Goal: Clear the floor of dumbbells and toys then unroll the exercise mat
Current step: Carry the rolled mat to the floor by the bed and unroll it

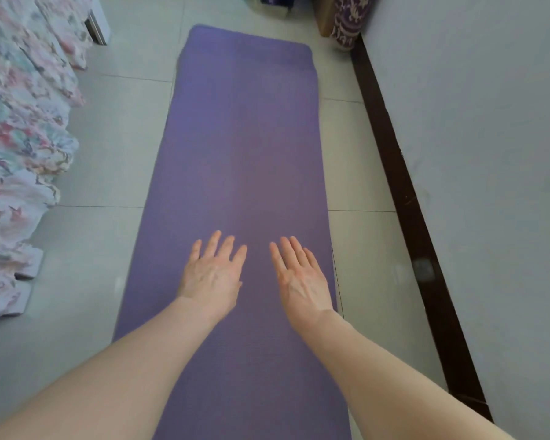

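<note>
A purple exercise mat [242,147] lies unrolled and flat along the tiled floor, running away from me. My left hand [211,274] and my right hand [299,277] are side by side over the mat's near half, palms down with fingers straight. Neither hand holds anything. I cannot tell whether the palms touch the mat or hover just above it. No dumbbells or toys are in sight.
A floral bedspread [19,147] hangs down along the left. A white wall with a dark skirting board [404,192] runs along the right. Purple patterned fabric [346,17] and a box sit at the far right corner beyond the mat. Grey floor tiles [108,160] flank the mat.
</note>
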